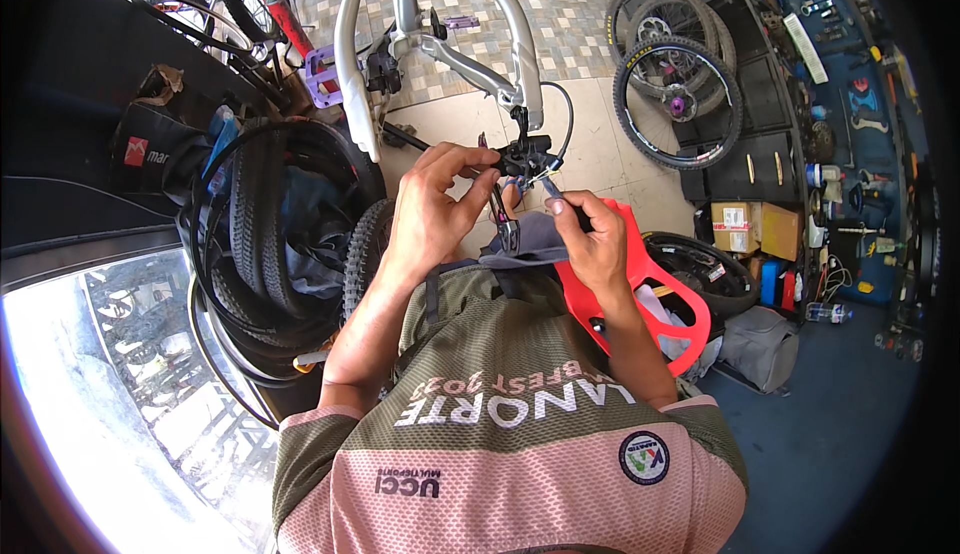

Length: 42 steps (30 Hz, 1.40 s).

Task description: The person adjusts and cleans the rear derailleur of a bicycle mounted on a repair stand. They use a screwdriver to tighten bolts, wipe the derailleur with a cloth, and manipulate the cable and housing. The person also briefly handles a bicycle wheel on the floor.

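Observation:
A silver bicycle frame [404, 4] stands in front of me, with a black rear derailleur [530, 159] at its near right end. My left hand [438, 199] is on the left of the derailleur, thumb and forefinger curled in a pinch on its edge; the exact grip is partly hidden. Below those fingers hangs the derailleur's dark cage [507, 232]. From the right, my right hand [597, 244] pinches a slim grey tool [551, 188], its tip close to the derailleur and a thin pale wire. A black cable housing [571, 119] loops up from there to the frame.
Tyres [262, 224] are piled at my left. Beside my right forearm stands a red plastic piece [690, 319]. Several wheels [678, 104] lean at the right, near cardboard boxes [775, 229] and a wall of tools [865, 114]. A purple pedal [322, 78] sticks out left of the frame.

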Available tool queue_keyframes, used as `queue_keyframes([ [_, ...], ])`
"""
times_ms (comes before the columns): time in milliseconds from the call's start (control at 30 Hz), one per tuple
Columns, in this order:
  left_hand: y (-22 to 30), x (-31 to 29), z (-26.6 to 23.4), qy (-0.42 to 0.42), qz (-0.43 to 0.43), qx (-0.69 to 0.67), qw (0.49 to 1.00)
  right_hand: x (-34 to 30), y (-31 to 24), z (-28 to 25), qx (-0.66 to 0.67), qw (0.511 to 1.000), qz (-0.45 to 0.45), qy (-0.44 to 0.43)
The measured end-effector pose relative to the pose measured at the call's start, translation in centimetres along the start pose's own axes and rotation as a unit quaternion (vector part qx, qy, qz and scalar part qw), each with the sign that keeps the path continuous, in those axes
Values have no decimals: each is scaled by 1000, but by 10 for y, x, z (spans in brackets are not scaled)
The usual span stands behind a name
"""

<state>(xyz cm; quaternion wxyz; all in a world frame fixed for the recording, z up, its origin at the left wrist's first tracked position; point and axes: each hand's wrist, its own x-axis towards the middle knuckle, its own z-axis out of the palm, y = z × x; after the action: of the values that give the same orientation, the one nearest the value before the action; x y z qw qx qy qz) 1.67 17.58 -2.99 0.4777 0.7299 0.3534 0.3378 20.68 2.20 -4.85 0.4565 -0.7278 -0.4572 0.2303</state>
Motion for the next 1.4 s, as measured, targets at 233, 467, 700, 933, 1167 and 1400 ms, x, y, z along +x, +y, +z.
queue_keyframes([
  [233,-5,6,7,-20,21,-9,1000,13,-4,6,-31,997,-56,38],
  [467,-3,10,12,-48,24,-9,999,25,-29,3,-111,987,-116,-7],
  [700,-6,18,13,-34,59,29,997,23,-24,3,6,999,8,-33],
  [933,-6,22,12,-48,43,6,998,22,-8,8,216,968,121,-30],
  [1167,-1,27,4,-91,51,-5,995,22,-12,24,225,973,59,-5],
  [1400,2,29,4,-112,67,19,991,24,-10,20,152,988,33,-13],
])
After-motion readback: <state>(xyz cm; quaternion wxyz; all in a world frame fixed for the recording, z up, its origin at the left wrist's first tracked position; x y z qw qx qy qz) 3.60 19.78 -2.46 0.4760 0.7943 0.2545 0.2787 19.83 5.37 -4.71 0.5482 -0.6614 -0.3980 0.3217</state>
